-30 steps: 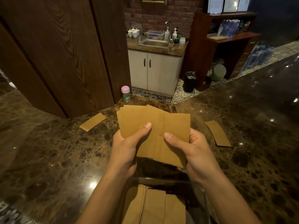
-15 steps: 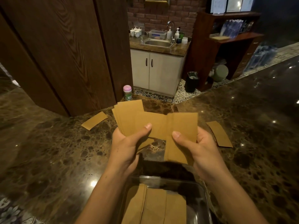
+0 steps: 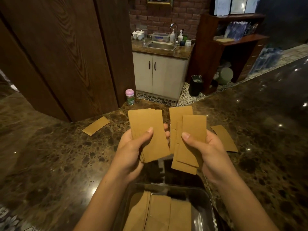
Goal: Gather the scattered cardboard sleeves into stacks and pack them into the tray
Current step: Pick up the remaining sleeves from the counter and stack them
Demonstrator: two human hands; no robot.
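Note:
My left hand [image 3: 131, 150] grips a neat stack of brown cardboard sleeves [image 3: 148, 130], thumb across the front. My right hand [image 3: 205, 150] grips a second, looser bunch of sleeves [image 3: 190, 139], fanned and uneven. Both bunches are held apart above the marble counter. Below them, at the bottom edge, a clear tray [image 3: 206, 205] holds several sleeves [image 3: 158, 214] laid side by side. One loose sleeve [image 3: 96, 125] lies on the counter to the left, and a small pile of sleeves [image 3: 225, 139] lies to the right, partly behind my right hand.
A small green jar with a pink lid [image 3: 130, 97] stands at the counter's far edge. Dark wooden panels [image 3: 58, 55] rise behind the counter on the left. Beyond are a sink cabinet [image 3: 160, 72] and a black bin [image 3: 195, 85] on the floor.
The single overlapping fan of sleeves has been split into two bunches. My hands have pulled apart, left bunch squared upright, right bunch turned more vertical.

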